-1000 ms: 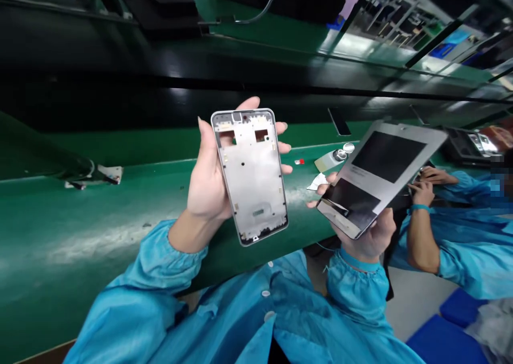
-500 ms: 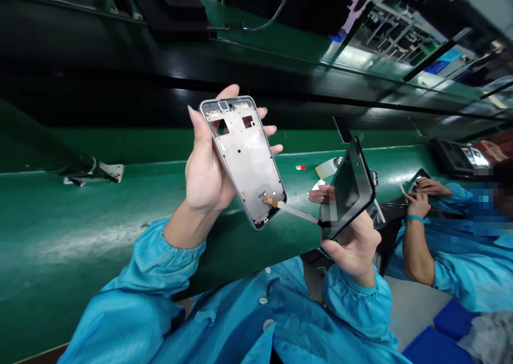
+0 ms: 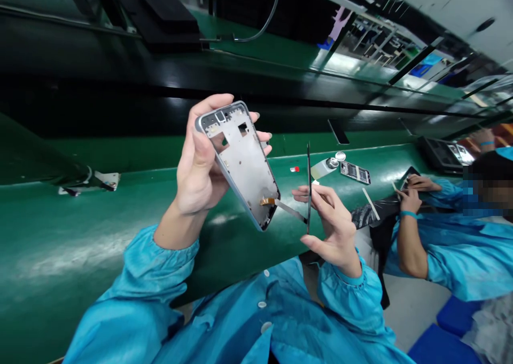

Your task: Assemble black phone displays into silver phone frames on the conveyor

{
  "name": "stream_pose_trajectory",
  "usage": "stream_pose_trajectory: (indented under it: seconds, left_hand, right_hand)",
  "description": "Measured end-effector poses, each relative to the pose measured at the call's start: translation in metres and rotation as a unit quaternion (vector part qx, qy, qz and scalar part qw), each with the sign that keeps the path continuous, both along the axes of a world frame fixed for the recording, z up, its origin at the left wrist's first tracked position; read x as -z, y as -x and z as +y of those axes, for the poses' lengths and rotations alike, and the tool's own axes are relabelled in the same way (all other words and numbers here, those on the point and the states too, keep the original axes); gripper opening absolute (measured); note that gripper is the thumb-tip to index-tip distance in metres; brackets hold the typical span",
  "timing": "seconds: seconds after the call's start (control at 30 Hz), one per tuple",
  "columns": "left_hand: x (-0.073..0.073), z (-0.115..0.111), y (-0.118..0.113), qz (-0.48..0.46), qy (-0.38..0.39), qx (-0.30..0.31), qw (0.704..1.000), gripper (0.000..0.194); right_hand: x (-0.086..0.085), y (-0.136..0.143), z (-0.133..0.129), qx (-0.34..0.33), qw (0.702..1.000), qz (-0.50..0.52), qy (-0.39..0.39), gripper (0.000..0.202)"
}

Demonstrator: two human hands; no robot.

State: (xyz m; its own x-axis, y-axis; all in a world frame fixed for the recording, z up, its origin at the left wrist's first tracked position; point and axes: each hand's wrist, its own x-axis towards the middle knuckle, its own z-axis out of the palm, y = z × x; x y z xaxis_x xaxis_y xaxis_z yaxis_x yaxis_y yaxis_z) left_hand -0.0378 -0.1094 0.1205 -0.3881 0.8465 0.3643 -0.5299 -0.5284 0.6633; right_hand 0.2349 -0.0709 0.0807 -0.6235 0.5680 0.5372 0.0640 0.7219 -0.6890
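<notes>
My left hand [image 3: 196, 177] grips a silver phone frame [image 3: 246, 166] by its long sides, with the inner face toward me and the frame tilted. A thin dark screen panel [image 3: 309, 182] is pinched upright and edge-on in my right hand [image 3: 334, 227], to the right of the frame. Between the two parts runs a flat ribbon cable [image 3: 290, 210], whose orange end [image 3: 267, 201] lies at the frame's lower end. Both parts are held above the green bench [image 3: 100, 235].
Beyond the panel lie a bottle with a metal top [image 3: 325, 167], an opened phone [image 3: 355, 172], a red-and-white piece [image 3: 295, 169] and a dark flat plate [image 3: 339, 131]. A person's hands [image 3: 412, 193] work at the right. A metal bracket [image 3: 106, 181] sits at left.
The screen panel has turned from slanted to edge-on and moved left, closer to the frame. My left hand has shifted slightly left, with its thumb now over the frame's edge.
</notes>
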Motion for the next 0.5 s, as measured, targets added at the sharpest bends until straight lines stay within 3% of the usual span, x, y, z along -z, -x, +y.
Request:
stream_pose_trajectory:
  seconds: [0.17, 0.37, 0.5]
  left_hand:
    - [-0.004, -0.003, 0.002, 0.018, -0.004, -0.015, 1.000, 0.046]
    - [0.008, -0.001, 0.001, -0.081, 0.028, 0.039, 0.996, 0.050]
    - [0.009, 0.002, 0.001, 0.019, -0.033, 0.008, 0.999, 0.036]
  right_hand:
    - [0.000, -0.004, 0.002, 0.009, 0.999, -0.024, -0.024, 0.076]
    - [-0.002, 0.008, 0.001, 0.011, 0.999, -0.024, -0.040, 0.075]
    - [0.001, 0.016, -0.001, 0.006, 1.000, -0.007, -0.006, 0.071]
